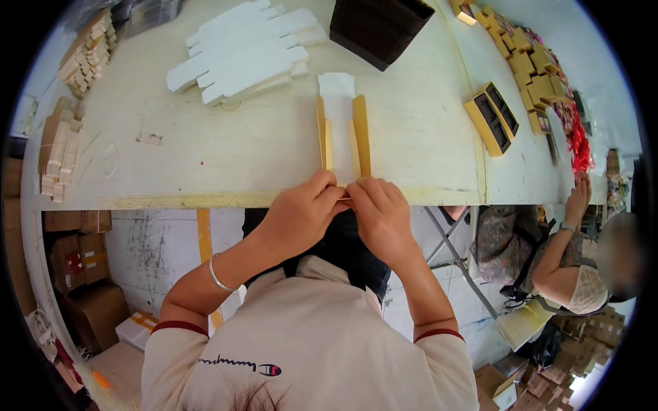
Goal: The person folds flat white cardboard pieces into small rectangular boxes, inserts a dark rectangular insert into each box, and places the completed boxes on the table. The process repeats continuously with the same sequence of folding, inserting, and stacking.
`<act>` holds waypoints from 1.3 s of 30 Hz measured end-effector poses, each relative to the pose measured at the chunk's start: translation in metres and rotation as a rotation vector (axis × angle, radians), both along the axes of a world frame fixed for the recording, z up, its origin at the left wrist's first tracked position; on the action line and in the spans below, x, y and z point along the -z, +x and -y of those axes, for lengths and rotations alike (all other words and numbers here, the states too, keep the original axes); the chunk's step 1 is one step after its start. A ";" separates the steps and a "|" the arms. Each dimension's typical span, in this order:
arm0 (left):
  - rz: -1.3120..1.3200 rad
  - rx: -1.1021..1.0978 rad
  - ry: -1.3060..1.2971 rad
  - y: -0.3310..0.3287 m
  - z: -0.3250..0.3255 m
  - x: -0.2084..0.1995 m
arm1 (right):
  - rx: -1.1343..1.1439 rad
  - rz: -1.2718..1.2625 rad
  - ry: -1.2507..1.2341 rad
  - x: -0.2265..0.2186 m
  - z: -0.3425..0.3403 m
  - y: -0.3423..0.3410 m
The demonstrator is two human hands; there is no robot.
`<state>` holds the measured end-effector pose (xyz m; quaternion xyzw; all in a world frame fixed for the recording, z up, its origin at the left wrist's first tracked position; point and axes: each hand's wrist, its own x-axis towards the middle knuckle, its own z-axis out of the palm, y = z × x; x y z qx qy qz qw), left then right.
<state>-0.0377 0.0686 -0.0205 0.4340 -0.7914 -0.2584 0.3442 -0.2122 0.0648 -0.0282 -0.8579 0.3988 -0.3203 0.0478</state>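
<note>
A partly folded cardboard box (pixel 338 103), white inside with gold side walls standing up, lies at the table's front edge. Its near end is between my two hands. My left hand (pixel 312 205) pinches the near left corner, fingers bent and pressed together. On the near right corner my right hand (pixel 377 209) is closed too, its fingertips almost meeting the left ones. The fingers hide the near flap. Farther off to the left lies a stack of flat white box blanks (pixel 243 51).
A dark brown open container (pixel 377 31) stands at the back. To the right are gold boxes with black inserts (pixel 490 120) and piled gold boxes (pixel 531 72). Bundled blanks (pixel 60 151) sit at the left edge. Another person's hand (pixel 579 198) is at the far right.
</note>
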 end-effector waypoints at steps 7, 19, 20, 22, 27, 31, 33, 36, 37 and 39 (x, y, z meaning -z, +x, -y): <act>0.284 0.173 0.070 0.017 0.019 -0.025 | -0.174 -0.024 0.576 -0.034 0.014 -0.010; 0.524 0.061 -0.418 0.025 0.033 -0.053 | -0.081 0.070 0.269 -0.025 0.023 -0.003; 0.505 0.107 -0.322 0.023 0.027 -0.044 | -0.096 0.174 0.360 -0.025 0.016 0.006; 0.386 0.173 -0.137 0.025 0.026 -0.034 | -0.147 0.286 0.573 -0.034 0.005 0.007; 0.232 0.265 -0.119 0.048 0.040 -0.018 | -0.133 0.089 0.192 -0.039 0.008 -0.026; 0.160 0.291 -0.158 0.046 0.047 -0.012 | -0.208 0.005 0.279 -0.018 0.014 -0.029; 0.149 0.244 -0.161 0.042 0.046 -0.010 | -0.239 0.004 0.320 -0.013 0.025 -0.031; 0.124 0.190 -0.170 0.042 0.047 -0.008 | -0.363 0.080 0.498 -0.029 0.035 -0.027; 0.113 0.179 -0.172 0.043 0.046 -0.008 | -0.357 0.078 0.486 -0.032 0.037 -0.027; 0.106 0.186 -0.154 0.045 0.047 -0.008 | -0.346 0.075 0.461 -0.035 0.043 -0.028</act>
